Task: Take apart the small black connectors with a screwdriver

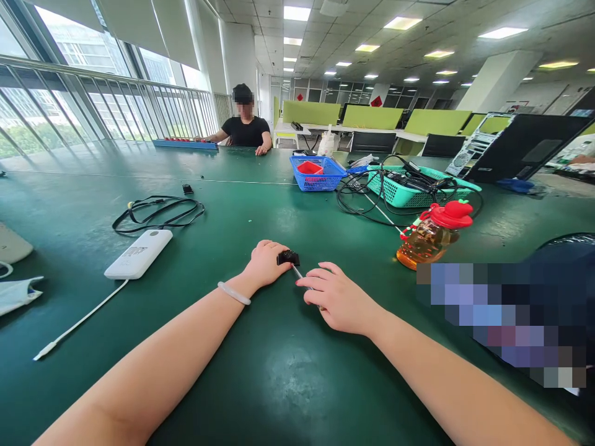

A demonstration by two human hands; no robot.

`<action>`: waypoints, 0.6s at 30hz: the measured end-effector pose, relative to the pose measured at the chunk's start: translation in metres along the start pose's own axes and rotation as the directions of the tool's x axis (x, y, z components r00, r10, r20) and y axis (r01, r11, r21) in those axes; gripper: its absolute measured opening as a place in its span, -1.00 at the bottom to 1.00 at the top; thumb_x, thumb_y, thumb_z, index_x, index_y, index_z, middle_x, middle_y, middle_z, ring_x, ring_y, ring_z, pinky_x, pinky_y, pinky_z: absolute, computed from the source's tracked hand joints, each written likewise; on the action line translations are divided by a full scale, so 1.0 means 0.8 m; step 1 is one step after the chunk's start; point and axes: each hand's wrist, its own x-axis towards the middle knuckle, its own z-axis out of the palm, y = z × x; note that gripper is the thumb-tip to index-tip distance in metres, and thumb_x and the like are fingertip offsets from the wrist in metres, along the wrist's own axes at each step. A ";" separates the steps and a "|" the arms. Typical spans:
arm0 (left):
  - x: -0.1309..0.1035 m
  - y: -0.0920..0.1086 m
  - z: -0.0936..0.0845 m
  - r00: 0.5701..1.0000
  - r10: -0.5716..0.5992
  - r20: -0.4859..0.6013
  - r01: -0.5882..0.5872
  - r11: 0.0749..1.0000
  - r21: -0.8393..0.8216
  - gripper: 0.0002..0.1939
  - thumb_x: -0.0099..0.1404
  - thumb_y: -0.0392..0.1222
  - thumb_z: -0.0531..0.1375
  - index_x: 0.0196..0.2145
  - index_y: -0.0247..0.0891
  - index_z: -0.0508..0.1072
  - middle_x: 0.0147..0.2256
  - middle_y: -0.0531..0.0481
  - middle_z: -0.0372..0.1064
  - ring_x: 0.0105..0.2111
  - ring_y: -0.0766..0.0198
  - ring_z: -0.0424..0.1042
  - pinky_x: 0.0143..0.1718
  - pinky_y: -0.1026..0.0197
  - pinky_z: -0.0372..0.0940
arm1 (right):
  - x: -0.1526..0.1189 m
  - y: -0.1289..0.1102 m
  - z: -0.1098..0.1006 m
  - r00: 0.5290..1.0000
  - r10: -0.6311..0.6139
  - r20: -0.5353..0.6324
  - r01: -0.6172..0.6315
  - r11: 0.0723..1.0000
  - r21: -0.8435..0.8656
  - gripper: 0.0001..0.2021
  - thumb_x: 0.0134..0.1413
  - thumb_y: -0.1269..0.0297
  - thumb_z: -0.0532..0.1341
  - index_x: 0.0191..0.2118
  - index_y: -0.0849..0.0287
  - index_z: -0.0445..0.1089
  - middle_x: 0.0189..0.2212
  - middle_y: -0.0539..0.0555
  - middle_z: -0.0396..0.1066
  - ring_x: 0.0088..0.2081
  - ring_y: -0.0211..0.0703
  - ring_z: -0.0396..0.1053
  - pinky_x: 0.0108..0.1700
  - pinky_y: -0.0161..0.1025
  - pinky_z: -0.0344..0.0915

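Observation:
Near the middle of the green table (218, 371), my left hand (267, 263) is closed round the left end of a small black block-like part (289, 257), whose exact kind I cannot make out. My right hand (341, 297) pinches a thin metal tool (297, 271), which looks like a slim screwdriver or tweezers. The tool's tip points up and left and meets the lower edge of the black part. Its rear end is mostly hidden under my right fingers.
Left lie a white power bank (139, 254) with its cable and a coiled black cable (158, 214). A drink bottle (425, 238), a blue basket (317, 173) and a teal basket (404, 192) of cables stand right. Across the table sits a person (246, 131) beside a blue tray (186, 145).

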 end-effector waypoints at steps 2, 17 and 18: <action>-0.001 0.000 0.000 1.000 0.001 0.002 -0.001 1.000 0.005 -0.63 0.18 -0.02 0.25 -0.05 -0.14 0.49 0.00 -0.03 0.48 0.14 -0.04 0.22 0.21 -0.11 0.10 | 0.000 -0.001 0.000 1.000 -0.012 0.000 0.012 1.000 -0.011 -0.71 -0.07 0.62 0.10 -0.35 0.09 0.44 0.00 0.07 0.48 0.00 0.01 0.36 0.17 0.21 0.16; -0.004 0.008 -0.007 0.996 0.088 0.001 -0.088 0.996 -0.004 -0.63 0.17 -0.04 0.27 -0.07 -0.19 0.50 0.01 -0.08 0.45 0.14 -0.06 0.19 0.21 -0.11 0.13 | 0.001 -0.004 0.000 0.999 0.008 0.040 -0.009 1.000 0.021 -0.76 0.00 0.51 0.19 -0.24 0.06 0.46 0.00 0.04 0.49 0.01 0.02 0.35 0.21 0.25 0.09; -0.004 0.008 -0.007 0.995 0.104 0.004 -0.104 0.995 -0.009 -0.63 0.17 -0.04 0.28 -0.07 -0.19 0.50 0.02 -0.08 0.44 0.15 -0.05 0.19 0.21 -0.11 0.12 | 0.001 -0.005 0.000 1.000 0.021 0.013 -0.021 0.999 0.033 -0.75 0.03 0.49 0.20 -0.19 0.05 0.46 -0.02 0.03 0.50 0.01 0.01 0.36 0.22 0.26 0.06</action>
